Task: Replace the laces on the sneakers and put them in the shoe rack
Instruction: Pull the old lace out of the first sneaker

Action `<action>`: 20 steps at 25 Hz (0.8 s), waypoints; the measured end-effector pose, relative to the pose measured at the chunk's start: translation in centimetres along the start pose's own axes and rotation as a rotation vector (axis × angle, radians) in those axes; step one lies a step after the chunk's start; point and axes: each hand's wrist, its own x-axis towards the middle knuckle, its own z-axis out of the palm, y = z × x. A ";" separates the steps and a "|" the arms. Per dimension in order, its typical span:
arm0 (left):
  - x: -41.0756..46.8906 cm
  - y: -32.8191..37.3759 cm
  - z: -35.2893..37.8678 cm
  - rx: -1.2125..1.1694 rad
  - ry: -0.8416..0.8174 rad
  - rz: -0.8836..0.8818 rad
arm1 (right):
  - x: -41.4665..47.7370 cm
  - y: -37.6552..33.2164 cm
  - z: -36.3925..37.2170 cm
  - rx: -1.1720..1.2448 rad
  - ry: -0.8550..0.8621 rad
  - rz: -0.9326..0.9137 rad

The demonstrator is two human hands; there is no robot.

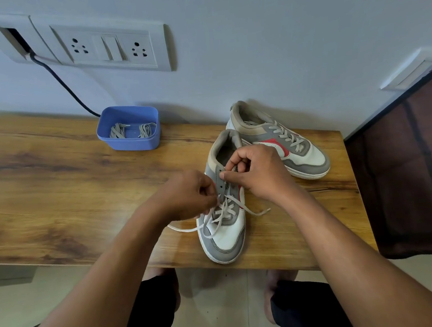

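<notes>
A grey and white sneaker [226,237] stands on the wooden table [54,192], toe toward me. Its pale lace [226,211] is loose, with ends trailing left and right over the table. My left hand [186,195] pinches the lace at the shoe's left eyelets. My right hand [257,170] grips the upper part of the shoe near the tongue, fingers curled into the lace there. The second sneaker [295,153], fully laced, lies behind it by the wall.
A blue plastic tub [131,142] holding two bundled laces [132,131] sits by the wall. A black cable [61,80] runs from the wall sockets [108,47] behind it. A dark mesh-fronted rack [416,170] stands right of the table.
</notes>
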 end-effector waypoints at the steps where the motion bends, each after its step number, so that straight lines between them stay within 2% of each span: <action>1: -0.1 0.0 -0.3 0.000 -0.052 0.003 | 0.0 0.0 0.0 0.002 -0.002 -0.003; 3: -0.5 -0.3 -0.9 -0.054 -0.133 -0.023 | 0.0 0.1 0.0 0.005 -0.005 -0.009; 5: -0.4 -0.4 -0.6 -0.079 -0.057 -0.018 | -0.1 0.1 0.0 0.005 -0.001 -0.007; 7: -0.1 -0.3 0.0 0.017 0.047 0.036 | -0.1 0.1 0.1 0.004 0.002 0.003; 8: 0.0 -0.1 0.1 0.062 0.041 0.055 | -0.1 0.1 0.0 0.004 0.001 0.002; 11: -0.4 -0.4 -0.8 -0.015 -0.155 0.015 | -0.1 0.1 0.0 0.010 -0.007 -0.008; 12: -0.5 -0.6 -0.9 -0.039 -0.151 0.002 | -0.1 0.1 -0.1 0.013 -0.009 -0.008; 15: -0.1 -0.5 -0.2 0.021 0.040 0.053 | -0.1 0.1 0.0 0.009 -0.003 0.000; 16: 0.0 -0.4 -0.1 0.044 0.047 0.065 | -0.1 0.0 0.0 0.008 -0.002 -0.001; 19: -0.2 -0.8 -1.0 -0.031 -0.140 0.013 | -0.1 0.0 0.0 0.015 -0.008 -0.002; 20: -0.4 -1.0 -1.0 -0.050 -0.152 -0.005 | -0.1 0.1 0.0 0.017 -0.010 0.000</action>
